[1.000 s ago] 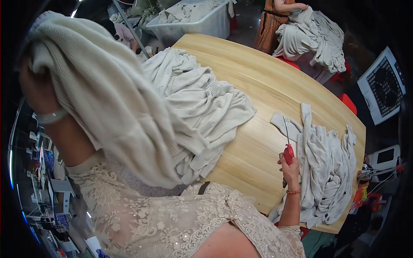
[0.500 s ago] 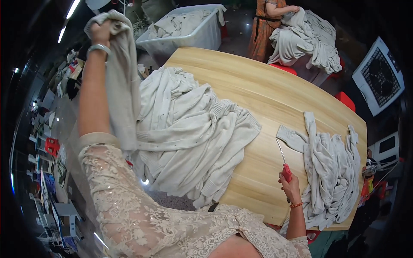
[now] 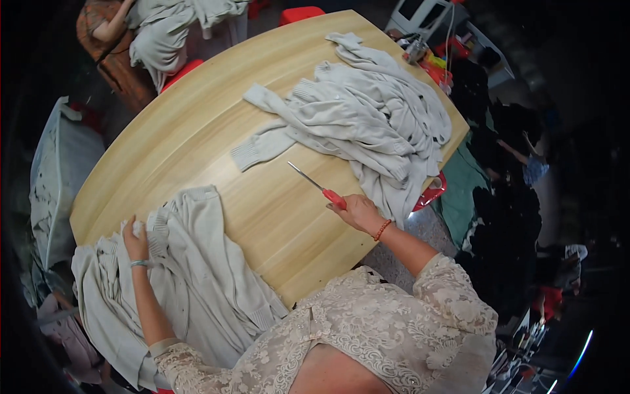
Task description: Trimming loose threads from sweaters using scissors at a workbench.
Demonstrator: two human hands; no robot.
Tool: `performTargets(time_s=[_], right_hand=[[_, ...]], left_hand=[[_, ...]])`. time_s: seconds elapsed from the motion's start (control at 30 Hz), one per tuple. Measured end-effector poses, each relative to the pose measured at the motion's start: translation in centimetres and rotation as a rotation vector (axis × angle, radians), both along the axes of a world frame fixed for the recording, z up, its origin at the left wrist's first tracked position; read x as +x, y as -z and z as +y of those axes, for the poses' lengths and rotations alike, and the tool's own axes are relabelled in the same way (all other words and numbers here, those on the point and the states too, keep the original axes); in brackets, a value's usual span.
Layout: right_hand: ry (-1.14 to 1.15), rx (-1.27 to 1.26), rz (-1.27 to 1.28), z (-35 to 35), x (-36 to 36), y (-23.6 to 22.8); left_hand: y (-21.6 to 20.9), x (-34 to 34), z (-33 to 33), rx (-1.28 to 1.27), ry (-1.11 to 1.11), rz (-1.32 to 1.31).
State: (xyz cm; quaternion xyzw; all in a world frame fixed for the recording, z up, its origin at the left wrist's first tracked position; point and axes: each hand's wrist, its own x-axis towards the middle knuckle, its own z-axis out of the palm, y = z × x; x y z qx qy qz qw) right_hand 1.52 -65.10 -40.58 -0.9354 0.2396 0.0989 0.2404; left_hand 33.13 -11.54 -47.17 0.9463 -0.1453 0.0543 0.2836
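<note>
My left hand (image 3: 136, 244) is closed on the pale grey knit cardigan (image 3: 197, 276) at the top of the left heap, pinching a fold of it near a ribbed band. That heap lies over the table's near left edge. My right hand (image 3: 361, 214) grips a red-handled tool (image 3: 333, 198) with a long, thin metal blade, whose tip points up and left over bare wood. Whether it has a second blade I cannot tell. Beyond my right hand lies a second pile of pale grey knit garments (image 3: 367, 111), one ribbed cuff stretching toward the table's middle.
The wooden table (image 3: 197, 157) has a curved far edge. Across it, a person in an orange garment (image 3: 118, 72) stands beside more pale knitwear (image 3: 164, 39). A translucent bin (image 3: 56, 177) is at the left, a red stool (image 3: 302, 14) behind, and dark cloth (image 3: 502, 243) at the right.
My view has swung to the right. My left hand, raised high with a garment before, is now low on the left heap. My right hand still holds the red-handled tool.
</note>
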Motion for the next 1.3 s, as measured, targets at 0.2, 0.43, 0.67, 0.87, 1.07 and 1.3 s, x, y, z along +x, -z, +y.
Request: performTargets(time_s=[0.2,0.43,0.67,0.87,1.07,1.3], right_hand=[[0.349,0.069,-0.295,-7.1,-3.7,2.8],[0.537,-0.105,-0.259,-18.6,-7.5,4.5],[0.291,0.017,-0.422,-24.5,-4.1,4.6],[0.185,0.074,-0.273,-24.8,-2.6,6.0],[0.157,0.266,-0.439,-19.7,-2.3,-0.1],[-0.239,0.443,-0.579,-7.2,-1.7,-3.0]], left_hand=[[0.8,-5.9,-25.7,-0.099,0.438,0.213],[3.9,-10.8,-48.2,-0.344,0.513,0.294],[4.5,-9.7,-61.1,0.242,0.741,-0.140],[4.2,-7.8,-64.5,0.176,0.751,-0.056],[-0.1,-4.4,-59.0,0.126,0.709,-0.221],[-7.5,-4.8,-42.2,0.543,0.605,-0.331]])
